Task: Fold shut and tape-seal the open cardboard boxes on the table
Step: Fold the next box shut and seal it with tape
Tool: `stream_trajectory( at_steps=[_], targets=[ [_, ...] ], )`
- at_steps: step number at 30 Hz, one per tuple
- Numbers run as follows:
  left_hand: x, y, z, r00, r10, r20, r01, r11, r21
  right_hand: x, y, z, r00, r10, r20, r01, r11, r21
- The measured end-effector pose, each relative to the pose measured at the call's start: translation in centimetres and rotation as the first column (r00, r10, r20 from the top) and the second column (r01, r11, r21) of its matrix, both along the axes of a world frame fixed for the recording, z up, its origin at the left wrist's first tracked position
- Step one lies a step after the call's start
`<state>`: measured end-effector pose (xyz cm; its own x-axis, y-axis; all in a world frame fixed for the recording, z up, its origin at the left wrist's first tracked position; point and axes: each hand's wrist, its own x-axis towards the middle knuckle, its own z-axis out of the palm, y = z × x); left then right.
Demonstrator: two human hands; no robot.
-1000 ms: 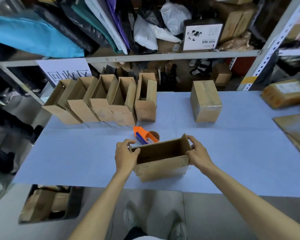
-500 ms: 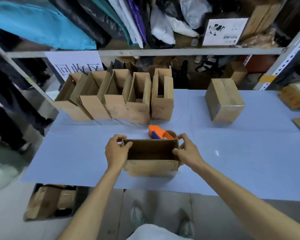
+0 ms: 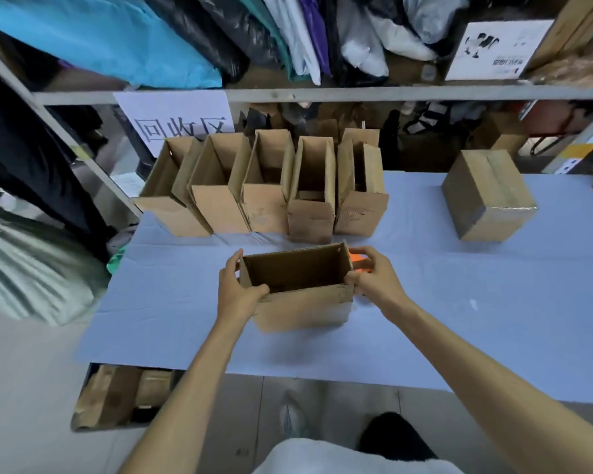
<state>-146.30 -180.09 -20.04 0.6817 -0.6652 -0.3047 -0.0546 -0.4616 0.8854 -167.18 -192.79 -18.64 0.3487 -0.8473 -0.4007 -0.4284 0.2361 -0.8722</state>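
Observer: Change since 0.5 s ago: the orange tape dispenser [image 3: 358, 260], then plainly visible behind the open box [image 3: 302, 304], is now mostly covered by the box's right end. Only a sliver shows between the box and the right hand [image 3: 374, 281].

Checker: State of the hands?

Observer: Both hands are clamped on the open box, one at each end. The left hand [image 3: 235, 295] grips the left end, with the thumb hooked over the near rim and the fingers up the end wall. The right hand holds the right end, with the thumb at the near corner and the fingers reaching round the far corner.

Checker: Box position?

Observer: It is near the middle of the blue worktop [image 3: 459, 319], with its top open and facing up. Cannot tell whether its base rests on the worktop.

Checker: Other items?

Observer: A row of five open boxes [image 3: 264, 189] stands side by side at the far edge, just behind the held one. A closed box [image 3: 486, 196] sits well apart to the right. A paper sign [image 3: 178, 121] hangs from the shelf [image 3: 322, 94] behind the row.
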Motion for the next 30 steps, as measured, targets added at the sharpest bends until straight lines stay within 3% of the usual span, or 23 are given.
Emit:
stream_trajectory(
  at_steps=[15, 24, 30],
  targets=[
    [1.1, -1.6, -0.5, 0.977, 0.188, -0.097, -0.187, 0.982, 0.011, 1.4, -2.7, -0.3, 0.983, 0.178, 0.038, -0.178, 0.984, 0.021],
    [2.6, -3.0, -0.4, 0.983, 0.171, -0.066, -0.170, 0.985, 0.014, 2.3, -3.1, -0.8, 0.983, 0.144, 0.112, -0.149, 0.988, 0.041],
    [3.5, -3.2, 0.3, 0.990, 0.138, -0.029, -0.138, 0.990, 0.006, 3.2, -2.9, -1.0, 0.995, 0.098, 0.020, -0.098, 0.995, -0.034]
  ],
)
